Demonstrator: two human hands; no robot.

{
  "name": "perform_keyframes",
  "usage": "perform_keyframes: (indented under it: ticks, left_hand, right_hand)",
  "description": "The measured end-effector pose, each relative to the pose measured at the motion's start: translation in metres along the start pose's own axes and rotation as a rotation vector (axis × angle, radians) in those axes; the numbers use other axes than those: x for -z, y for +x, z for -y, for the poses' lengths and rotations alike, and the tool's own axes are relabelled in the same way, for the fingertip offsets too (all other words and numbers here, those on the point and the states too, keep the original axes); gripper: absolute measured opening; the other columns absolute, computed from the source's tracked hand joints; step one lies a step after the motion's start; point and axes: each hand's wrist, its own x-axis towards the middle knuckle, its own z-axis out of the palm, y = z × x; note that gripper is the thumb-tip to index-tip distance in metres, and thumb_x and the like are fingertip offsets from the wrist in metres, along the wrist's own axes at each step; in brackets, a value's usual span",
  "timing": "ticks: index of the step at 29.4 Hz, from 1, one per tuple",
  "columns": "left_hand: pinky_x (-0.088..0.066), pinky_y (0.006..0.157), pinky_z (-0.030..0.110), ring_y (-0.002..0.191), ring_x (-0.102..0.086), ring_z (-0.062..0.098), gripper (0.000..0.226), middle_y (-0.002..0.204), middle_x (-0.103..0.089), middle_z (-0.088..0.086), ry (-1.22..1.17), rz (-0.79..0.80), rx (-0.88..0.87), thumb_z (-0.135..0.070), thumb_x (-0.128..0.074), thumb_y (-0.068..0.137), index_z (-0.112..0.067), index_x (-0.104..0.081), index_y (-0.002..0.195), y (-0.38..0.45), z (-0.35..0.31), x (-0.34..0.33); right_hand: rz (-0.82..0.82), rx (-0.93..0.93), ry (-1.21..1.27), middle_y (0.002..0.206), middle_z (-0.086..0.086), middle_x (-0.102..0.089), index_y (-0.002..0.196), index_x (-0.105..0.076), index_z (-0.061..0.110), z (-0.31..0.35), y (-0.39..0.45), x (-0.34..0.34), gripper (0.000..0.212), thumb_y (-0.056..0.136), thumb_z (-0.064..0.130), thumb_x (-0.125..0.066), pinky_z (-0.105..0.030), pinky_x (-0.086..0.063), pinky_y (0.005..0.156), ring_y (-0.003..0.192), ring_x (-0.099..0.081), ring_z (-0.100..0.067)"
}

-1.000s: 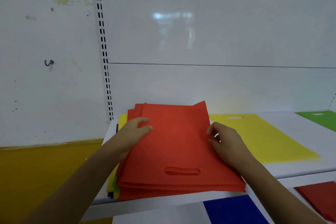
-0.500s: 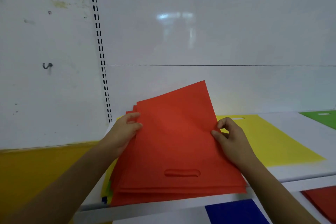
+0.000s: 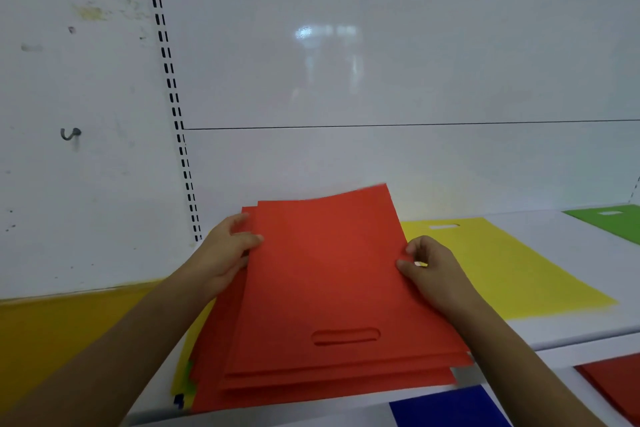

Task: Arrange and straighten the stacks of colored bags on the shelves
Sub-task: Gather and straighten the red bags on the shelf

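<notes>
While my left hand [image 3: 221, 253] grips the left edge of the orange bag stack [image 3: 329, 295] and my right hand [image 3: 429, 270] pinches its right edge, one yellow bag [image 3: 512, 263] lies beside it (bare white shelf [image 3: 554, 333] beyond).

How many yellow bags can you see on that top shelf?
2. One yellow bag lies flat right of the red stack; another yellow bag peeks out under that stack's left edge. More may be hidden underneath.
</notes>
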Motion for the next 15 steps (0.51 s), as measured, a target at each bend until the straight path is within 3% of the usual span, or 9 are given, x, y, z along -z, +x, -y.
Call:
perform_keyframes:
  ticks: [3, 6, 8, 10, 11, 13, 15]
  left_hand:
    - [-0.052, 0.068, 0.035, 0.084, -0.063, 0.024, 0.064, 0.119, -0.058, 0.016, -0.129, -0.060, 0.018, 0.006, -0.057, 0.087, -0.015, -0.032, 0.142, 0.004, -0.002, -0.002]
    - [-0.053, 0.066, 0.034, 0.089, -0.063, 0.025, 0.065, 0.122, -0.056, 0.013, -0.094, -0.035, 0.005, 0.003, -0.058, 0.088, -0.018, -0.032, 0.143, 0.004, -0.003, -0.007]
    - [-0.055, 0.070, 0.036, 0.102, -0.061, 0.028, 0.078, 0.131, -0.049, 0.011, 0.115, -0.026, -0.092, 0.000, -0.059, 0.089, -0.034, -0.020, 0.148, 0.003, 0.000, -0.006]
    - [-0.052, 0.086, 0.035, 0.121, -0.051, 0.023, 0.085, 0.140, -0.042, 0.003, 0.387, 0.014, -0.243, -0.004, -0.058, 0.090, -0.046, -0.010, 0.147, 0.001, 0.002, -0.004]
    - [-0.048, 0.092, 0.031, 0.125, -0.046, 0.016, 0.084, 0.141, -0.039, -0.004, 0.470, 0.038, -0.295, -0.004, -0.057, 0.090, -0.047, -0.012, 0.146, 0.000, 0.003, -0.004]
    - [-0.048, 0.089, 0.023, 0.116, -0.052, 0.009, 0.069, 0.137, -0.045, -0.010, 0.479, 0.106, -0.302, 0.002, -0.056, 0.089, -0.040, -0.037, 0.141, 0.001, 0.004, -0.001]
    - [-0.055, 0.078, 0.025, 0.094, -0.066, 0.012, 0.045, 0.121, -0.064, 0.002, 0.428, 0.188, -0.215, 0.005, -0.056, 0.088, -0.029, -0.065, 0.115, -0.001, 0.004, 0.000]
  right_hand:
    - [0.044, -0.007, -0.145, 0.087, 0.003, -0.062, 0.084, -0.058, 0.018, -0.001, 0.003, -0.002, 0.014, 0.081, 0.008, -0.068, -0.024, -0.041, 0.065, 0.076, -0.058, -0.012]
    - [0.055, 0.065, -0.215, 0.088, 0.008, -0.065, 0.077, -0.060, 0.023, 0.005, 0.005, -0.003, 0.017, 0.079, 0.008, -0.067, -0.025, -0.045, 0.078, 0.086, -0.061, -0.009]
    - [0.057, 0.083, -0.230, 0.090, 0.010, -0.066, 0.079, -0.062, 0.023, 0.011, 0.007, -0.004, 0.014, 0.080, 0.010, -0.066, -0.023, -0.046, 0.079, 0.088, -0.061, -0.006]
    - [0.064, 0.091, -0.241, 0.093, 0.011, -0.066, 0.082, -0.064, 0.023, 0.014, 0.009, -0.007, 0.012, 0.080, 0.012, -0.066, -0.022, -0.046, 0.079, 0.089, -0.061, -0.005]
    - [0.072, 0.098, -0.246, 0.094, 0.012, -0.066, 0.084, -0.065, 0.023, 0.015, 0.010, -0.008, 0.011, 0.080, 0.013, -0.066, -0.021, -0.046, 0.079, 0.090, -0.060, -0.005]
    - [0.089, 0.106, -0.240, 0.092, 0.013, -0.067, 0.084, -0.067, 0.024, 0.017, 0.010, -0.009, 0.009, 0.081, 0.015, -0.066, -0.018, -0.044, 0.076, 0.088, -0.060, -0.004]
    - [0.116, 0.104, -0.214, 0.086, 0.013, -0.068, 0.079, -0.068, 0.024, 0.018, 0.010, -0.010, 0.008, 0.082, 0.017, -0.066, -0.017, -0.042, 0.071, 0.080, -0.061, -0.002]
